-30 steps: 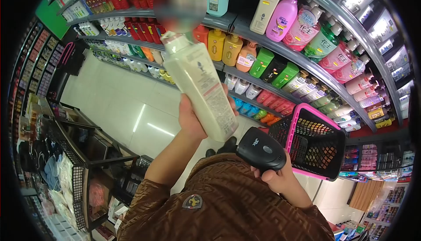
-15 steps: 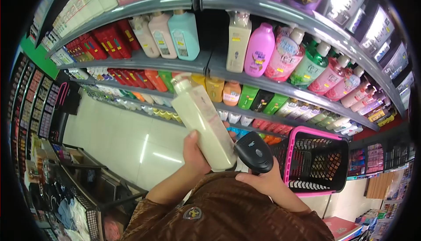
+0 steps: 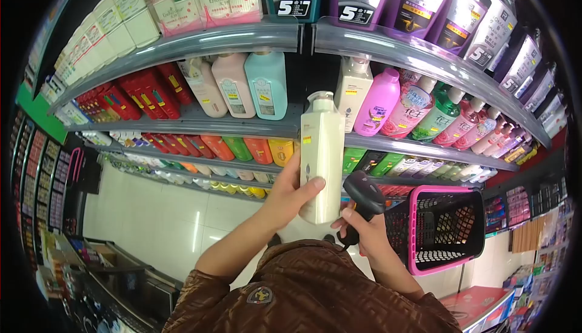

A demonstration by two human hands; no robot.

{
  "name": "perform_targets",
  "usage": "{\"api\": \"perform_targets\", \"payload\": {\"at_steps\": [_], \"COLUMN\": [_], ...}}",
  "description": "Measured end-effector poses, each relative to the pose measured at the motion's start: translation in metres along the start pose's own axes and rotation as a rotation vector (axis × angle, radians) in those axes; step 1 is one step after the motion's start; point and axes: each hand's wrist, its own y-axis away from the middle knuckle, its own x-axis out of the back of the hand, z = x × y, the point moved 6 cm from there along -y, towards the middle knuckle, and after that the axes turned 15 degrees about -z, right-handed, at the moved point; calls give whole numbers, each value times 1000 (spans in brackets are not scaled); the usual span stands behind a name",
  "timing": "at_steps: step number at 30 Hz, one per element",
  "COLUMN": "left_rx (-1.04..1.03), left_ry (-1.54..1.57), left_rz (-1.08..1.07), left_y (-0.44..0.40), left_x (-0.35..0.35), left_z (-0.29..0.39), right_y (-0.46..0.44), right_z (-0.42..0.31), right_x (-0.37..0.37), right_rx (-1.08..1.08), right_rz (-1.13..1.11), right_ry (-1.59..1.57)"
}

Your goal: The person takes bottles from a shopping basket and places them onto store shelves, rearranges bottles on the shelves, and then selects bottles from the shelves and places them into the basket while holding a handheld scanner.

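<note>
My left hand [image 3: 295, 190] is closed round a tall cream pump bottle [image 3: 321, 151], its thumb across the front near the lower part. The bottle stands nearly upright, cap up, with a small yellow price sticker high on its front. My right hand [image 3: 367, 230] grips the handle of a black handheld barcode scanner [image 3: 365, 195], just right of the bottle's base. A similar cream bottle [image 3: 353, 93] sits on the shelf behind, beside a pink bottle [image 3: 376, 104].
Curved grey shelves [image 3: 230, 36] packed with bottles stretch across the front. A black basket with a pink rim [image 3: 414, 230] stands at my right. Lower left is a dark cart or rack [image 3: 115, 278]. Pale floor tiles [image 3: 163, 205] lie between.
The cream bottle has turned from tilted to nearly upright and risen, moving right, with my left hand. The scanner has turned in my right hand. My view has tipped up, showing more upper shelf.
</note>
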Motion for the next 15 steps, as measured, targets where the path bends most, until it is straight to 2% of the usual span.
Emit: {"api": "perform_targets", "payload": {"at_steps": [4, 6, 10, 12, 15], "left_rx": [42, 94, 199, 72, 70], "left_ry": [25, 25, 85, -147, -173], "left_rz": [-57, 17, -33, 46, 33], "left_y": [-26, -39, -71, -89, -106], "left_x": [21, 44, 52, 72, 74], "left_z": [32, 25, 31, 21, 10], "right_y": [-4, 3, 23, 29, 34], "right_z": [-2, 4, 14, 14, 6], "right_x": [-5, -5, 5, 13, 28], "right_rx": [52, 62, 75, 71, 52], "right_rz": [87, 117, 191, 208, 212], "right_ry": [37, 10, 27, -14, 45]}}
